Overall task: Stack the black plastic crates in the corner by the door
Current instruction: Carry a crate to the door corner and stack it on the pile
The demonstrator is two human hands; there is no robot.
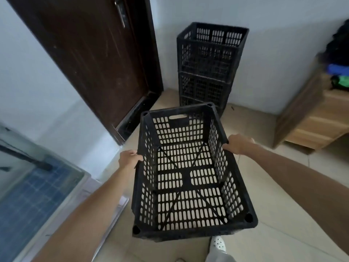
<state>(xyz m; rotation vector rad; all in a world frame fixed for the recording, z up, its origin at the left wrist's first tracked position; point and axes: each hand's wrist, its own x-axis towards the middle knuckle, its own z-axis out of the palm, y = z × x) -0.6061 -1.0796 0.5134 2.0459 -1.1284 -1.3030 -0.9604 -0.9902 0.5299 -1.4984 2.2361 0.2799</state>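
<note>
An empty black plastic crate [186,234] with perforated walls and bottom hangs in the air in front of me, open side up. My left hand [128,159] grips its left long rim. My right hand [238,143] grips the right long rim. Beyond it, a stack of black crates [207,65] stands on the floor against the white wall, just right of the dark brown door [90,53].
A wooden cabinet [311,120] with dark, blue and green items on top stands at the right. A glass-topped case with a blue grid [34,195] fills the lower left. Beige tiled floor [283,214] lies between; my white shoe [218,243] shows below the crate.
</note>
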